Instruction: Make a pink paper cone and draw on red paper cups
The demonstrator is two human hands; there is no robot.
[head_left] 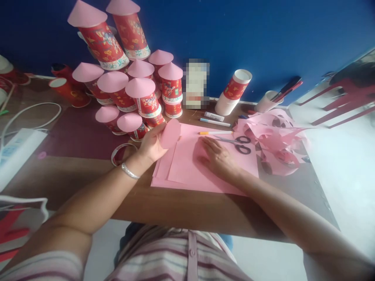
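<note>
My left hand (pixel 152 143), with a silver bangle on its wrist, grips a pink paper disc (pixel 171 133) by its lower left side. The disc is tilted up above the left edge of a stack of pink paper sheets (pixel 187 164). My right hand (pixel 216 156) lies flat on the sheets, fingers stretched out. Just beyond its fingertips are dark-handled scissors (pixel 241 145) and a yellow-and-white pen (pixel 215 133). Left of the sheets stand several red paper cups with pink cone tops (pixel 140 88), some stacked in towers.
Pink paper scraps (pixel 278 136) are heaped at the right. A glue stick (pixel 214 116) and a blue-and-white marker (pixel 215 122) lie behind the sheets. Stacked cups (pixel 234 91) and a pen cup (pixel 268 101) stand by the blue wall. A power strip (pixel 22 152) is at left.
</note>
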